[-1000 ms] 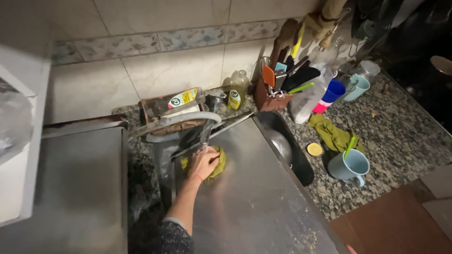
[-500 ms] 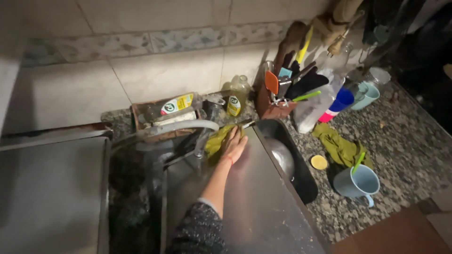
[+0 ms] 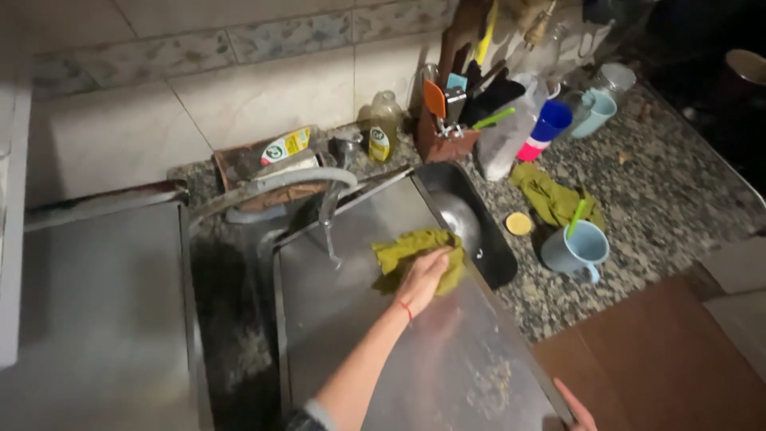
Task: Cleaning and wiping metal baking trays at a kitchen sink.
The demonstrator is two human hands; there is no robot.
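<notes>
One of the hands [image 3: 420, 275] presses a green cloth [image 3: 415, 254] on the steel sheet [image 3: 359, 335] beside the faucet [image 3: 319, 195].

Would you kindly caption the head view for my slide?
Left hand presses a green cloth on a steel sheet beside the faucet; right hand holds its edge.

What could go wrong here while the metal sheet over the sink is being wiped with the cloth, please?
1. The metal sheet leaves a strip of sink open beside it; under the left hand's push on the green cloth, the sheet might slide or tip.
2. The right hand touches only its near corner, so the thin edge might scrape the hands.
3. The tap hangs close to the cloth; a wide stroke might knock it.
</notes>
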